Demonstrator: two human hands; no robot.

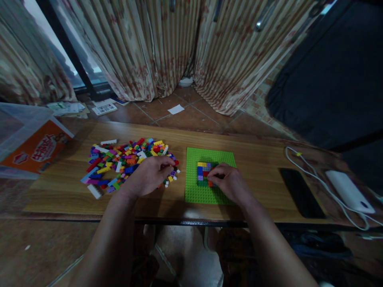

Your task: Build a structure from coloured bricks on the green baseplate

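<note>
Left hand (151,173): centre-left of the frame, over the right side of the brick pile; thumb and index finger curled, narrow gap; cannot tell whether a piece is held.
Right hand (229,181): right of centre, over the baseplate, fingertips at the brick assembly, thumb and index finger close together; cannot tell whether a brick is between them.
Brick assembly (200,171): centre of the frame, on the baseplate; yellow, blue, purple, red, green and orange bricks visible, its right part hidden by the right hand.
Baseplate (191,195): bright green, studded, right of the pile, flat on the wooden table (257,159).
Brick pile (113,161): left of centre, loose, mixed colours, white and red pieces among them.
Smartphone (301,193): black, lower right, on the table.
White device (349,191): far right, beside a white cable (317,177).
Plastic box (18,119): translucent, orange label, left edge.
Curtains (134,48): striped, across the top.
</note>
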